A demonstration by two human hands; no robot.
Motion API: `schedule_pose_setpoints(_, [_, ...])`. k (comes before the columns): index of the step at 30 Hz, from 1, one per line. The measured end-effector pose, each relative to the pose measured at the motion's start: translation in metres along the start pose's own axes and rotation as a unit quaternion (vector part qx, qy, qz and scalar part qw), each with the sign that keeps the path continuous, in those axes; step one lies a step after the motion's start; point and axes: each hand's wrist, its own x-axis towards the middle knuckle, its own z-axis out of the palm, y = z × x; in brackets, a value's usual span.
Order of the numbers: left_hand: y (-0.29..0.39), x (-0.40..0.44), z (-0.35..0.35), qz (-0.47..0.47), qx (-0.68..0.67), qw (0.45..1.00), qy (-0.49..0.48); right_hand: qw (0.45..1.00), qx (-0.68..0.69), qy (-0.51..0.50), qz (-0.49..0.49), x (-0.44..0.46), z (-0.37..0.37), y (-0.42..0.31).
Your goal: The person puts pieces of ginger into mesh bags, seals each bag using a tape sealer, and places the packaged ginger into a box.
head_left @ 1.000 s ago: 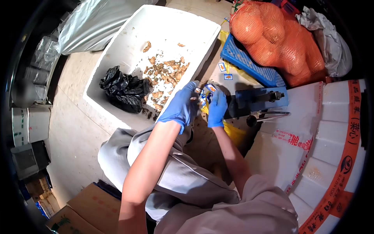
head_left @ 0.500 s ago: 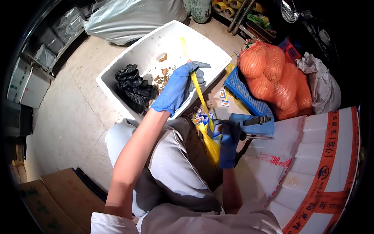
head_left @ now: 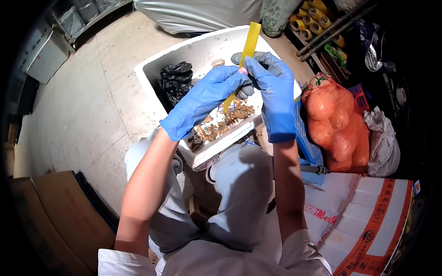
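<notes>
A strip of yellow mesh netting (head_left: 250,43) stands upright between my blue-gloved hands, over a white foam box (head_left: 209,156). My left hand (head_left: 207,96) pinches it from the left, and its lower end (head_left: 229,102) hangs below those fingers. From the other side my right hand (head_left: 275,94) grips the same strip, thumb and fingertips meeting my left fingertips. A tiny pinkish spot shows where they meet; what it is I cannot make out. Inside the box lie brown knobbly pieces (head_left: 223,124) and a crumpled black plastic bag (head_left: 176,83).
To the right, an orange net sack of round produce (head_left: 338,124) leans by a blue plastic crate (head_left: 304,133). A white bag (head_left: 383,142) sits beyond it. White cartons with red tape (head_left: 368,216) are at lower right; brown cardboard (head_left: 64,221) lies at lower left.
My right hand has left the blue device at the right and come up to the netting beside my left hand. The long yellow netting trailing to the right no longer shows. The view has shifted.
</notes>
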Motion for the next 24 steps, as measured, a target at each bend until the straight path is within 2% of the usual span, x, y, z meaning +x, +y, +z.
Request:
schedule_pose_setpoints(1, [0.006,-0.003,-0.002,-0.026,0.014,1.0,0.006,1.0,0.018,0.007,0.022,0.002,0.009,-0.002])
schedule_pose_setpoints(2, [0.0,-0.002,-0.003,0.002,-0.005,0.999,0.035,0.999,0.025,0.011,0.021,0.003,0.013,-0.002])
schedule_pose_setpoints(3, [0.006,-0.007,-0.011,-0.009,0.099,0.994,0.049,0.996,0.022,0.07,-0.048,0.009,0.019,0.005])
schedule_pose_setpoints(5, [0.001,0.0,-0.025,0.039,0.138,0.982,0.124,0.991,-0.043,0.056,-0.115,0.015,0.01,0.009])
schedule_pose_setpoints(6, [0.003,-0.004,-0.029,0.043,0.062,0.982,0.172,0.99,-0.066,0.036,-0.116,0.017,0.007,0.012])
schedule_pose_setpoints(7, [0.007,-0.005,-0.032,0.066,0.03,0.979,0.193,0.994,-0.073,0.028,-0.074,0.013,0.004,0.014])
schedule_pose_setpoints(9, [0.012,-0.007,-0.031,0.106,-0.004,0.975,0.196,0.996,-0.082,0.004,-0.018,0.007,0.007,0.023])
schedule_pose_setpoints(11, [0.004,-0.003,-0.032,0.108,-0.018,0.977,0.183,0.999,-0.037,-0.021,-0.004,0.005,0.01,0.037])
schedule_pose_setpoints(13, [-0.001,-0.001,-0.033,0.113,-0.03,0.979,0.168,0.996,-0.087,-0.03,-0.014,0.005,0.014,0.036])
schedule_pose_setpoints(14, [-0.001,-0.001,-0.032,0.106,-0.018,0.975,0.193,0.996,-0.088,-0.031,-0.016,0.004,0.015,0.035])
schedule_pose_setpoints(15, [-0.001,0.0,-0.032,0.099,-0.006,0.971,0.217,0.997,-0.077,-0.024,0.007,0.002,0.014,0.033])
schedule_pose_setpoints(17, [-0.009,0.005,-0.031,0.108,-0.026,0.975,0.194,0.997,-0.049,-0.027,0.05,0.001,0.013,0.033])
schedule_pose_setpoints(19, [-0.016,0.008,-0.029,0.06,0.048,0.977,0.198,0.999,0.012,-0.026,0.039,-0.001,0.008,0.044])
schedule_pose_setpoints(21, [-0.014,0.008,-0.021,0.078,0.003,0.974,0.21,0.999,0.003,-0.012,0.035,-0.003,0.006,0.041])
schedule_pose_setpoints(24, [-0.016,0.008,-0.018,0.018,0.088,0.976,0.198,0.994,0.086,0.045,-0.051,0.004,-0.009,0.051])
